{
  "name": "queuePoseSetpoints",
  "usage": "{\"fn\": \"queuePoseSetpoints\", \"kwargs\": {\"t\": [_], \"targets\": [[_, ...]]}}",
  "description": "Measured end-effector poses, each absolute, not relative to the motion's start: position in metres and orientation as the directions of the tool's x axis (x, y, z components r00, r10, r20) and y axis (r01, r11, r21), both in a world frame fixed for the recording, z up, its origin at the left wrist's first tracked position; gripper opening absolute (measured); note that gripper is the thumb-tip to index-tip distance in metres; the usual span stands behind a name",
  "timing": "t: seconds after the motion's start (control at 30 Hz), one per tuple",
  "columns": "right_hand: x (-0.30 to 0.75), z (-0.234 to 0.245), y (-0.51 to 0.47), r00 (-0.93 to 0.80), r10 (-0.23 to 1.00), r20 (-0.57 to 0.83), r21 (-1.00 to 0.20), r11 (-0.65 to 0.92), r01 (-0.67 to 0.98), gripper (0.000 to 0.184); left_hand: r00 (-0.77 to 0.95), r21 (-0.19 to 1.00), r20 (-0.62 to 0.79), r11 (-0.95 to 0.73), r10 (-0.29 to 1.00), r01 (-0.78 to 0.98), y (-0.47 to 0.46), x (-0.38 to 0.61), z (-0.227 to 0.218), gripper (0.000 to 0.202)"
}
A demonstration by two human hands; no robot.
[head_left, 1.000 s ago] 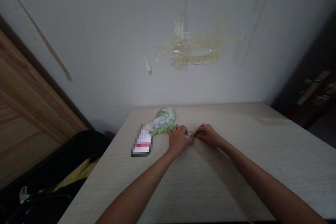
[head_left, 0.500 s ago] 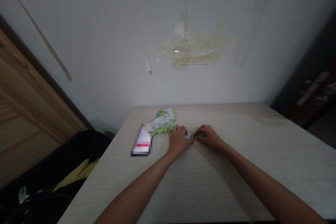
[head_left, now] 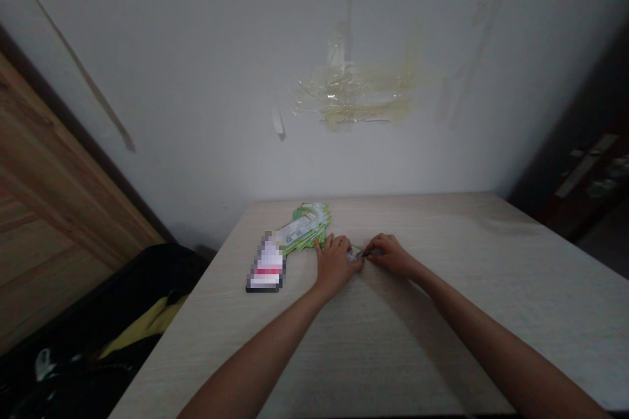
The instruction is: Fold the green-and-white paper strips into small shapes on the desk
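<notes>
A small green-and-white printed piece, flat and paper-like, lies on the table, mostly covered by my fingers; whether it is a card or a packet I cannot tell. My left hand holds it down at its left and near side, thumb toward the right, the other fingers bent on the tabletop. At its right end, my right hand pinches the edge between thumb and forefinger. The two hands' fingertips nearly meet. Just behind my left hand spreads a fanned pile of similar green-and-white printed pieces.
A phone with a blurred-out screen lies left of my left hand, against the pile. The pale wooden table meets a taped, stained wall. A dark bag with yellow cloth sits beyond the left edge.
Both hands stay almost in place. The right fingertips have shifted very slightly at the printed piece's edge, and less of its surface shows between the hands.
</notes>
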State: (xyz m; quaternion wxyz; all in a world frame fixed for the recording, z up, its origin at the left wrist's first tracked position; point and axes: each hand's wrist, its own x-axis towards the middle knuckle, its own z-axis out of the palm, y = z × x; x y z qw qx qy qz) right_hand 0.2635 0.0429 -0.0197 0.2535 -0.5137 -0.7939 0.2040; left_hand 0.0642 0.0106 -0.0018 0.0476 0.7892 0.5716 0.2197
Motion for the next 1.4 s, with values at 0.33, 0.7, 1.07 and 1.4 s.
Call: {"fn": "queuePoseSetpoints", "kwargs": {"t": [0.33, 0.7, 1.07, 1.4], "targets": [[0.266, -0.0183, 0.0381, -0.352, 0.904, 0.241, -0.587, 0.425, 0.69, 0.017, 0.239, 0.324, 0.323, -0.344, 0.916, 0.881, 0.0089, 0.0644, -0.0037, 0.031], [0.2609, -0.0179, 0.0353, -0.319, 0.906, 0.277, -0.554, 0.422, 0.717, 0.016, 0.242, 0.294, 0.313, -0.336, 0.919, 0.895, 0.007, 0.0666, -0.0042, 0.036], [0.2589, -0.0188, 0.0374, -0.279, 0.928, 0.247, -0.549, 0.371, 0.749, 0.018, 0.219, 0.313, 0.296, -0.311, 0.93, 0.897, 0.0077, 0.0695, -0.0028, 0.035], [0.2644, -0.0203, 0.0424, -0.311, 0.923, 0.227, -0.561, 0.385, 0.733, 0.025, 0.199, 0.329, 0.267, -0.283, 0.943, 0.901, 0.01, 0.0634, -0.0025, 0.04]]}}
